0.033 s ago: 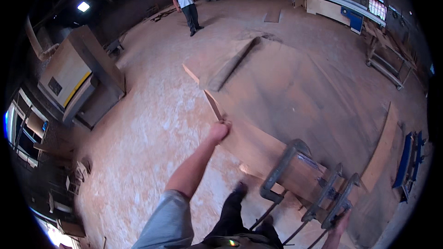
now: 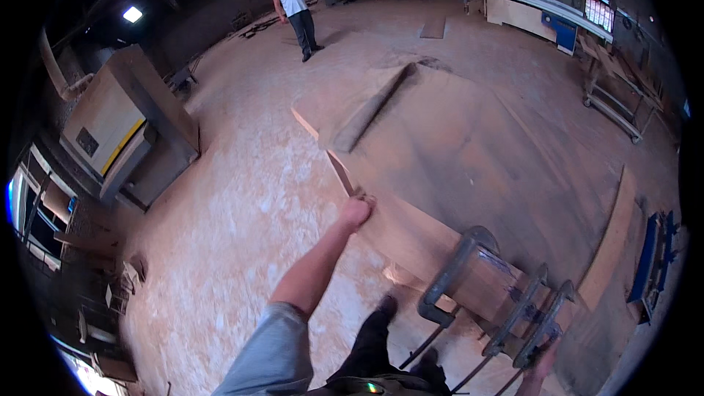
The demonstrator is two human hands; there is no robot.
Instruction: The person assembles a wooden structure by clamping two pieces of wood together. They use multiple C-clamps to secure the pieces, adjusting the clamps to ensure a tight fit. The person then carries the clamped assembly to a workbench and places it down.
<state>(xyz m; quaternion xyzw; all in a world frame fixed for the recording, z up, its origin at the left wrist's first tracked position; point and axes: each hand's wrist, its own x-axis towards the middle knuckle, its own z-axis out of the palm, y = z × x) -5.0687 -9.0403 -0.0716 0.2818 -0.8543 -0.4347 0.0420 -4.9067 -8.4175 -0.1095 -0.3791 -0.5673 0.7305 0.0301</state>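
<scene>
A long wooden board point(image 2: 411, 231) stretches across in front of me. My left hand point(image 2: 357, 213) is closed on its far left end, beside a dark gap under the edge. Metal G-shaped clamps sit along the board's right part: a large clamp point(image 2: 451, 279) and two slimmer ones, a middle clamp point(image 2: 515, 312) and an end clamp point(image 2: 541, 326). Their screw rods point down toward my legs. At the right end, next to the end clamp, is my right hand point(image 2: 541, 367); its fingers curl in behind the clamp and board, and what they grip is hidden.
Beyond the board spreads a dusty brown surface point(image 2: 477, 161) with a dark rolled fold point(image 2: 374, 110). A curved plank point(image 2: 609, 238) and a blue rack point(image 2: 645, 264) stand right. A large boxy machine point(image 2: 110, 121) is left. A person point(image 2: 295, 11) stands far off, one arm outstretched.
My left hand, the board and the clamps appear slightly farther right and lower. Both hands keep their places on the work.
</scene>
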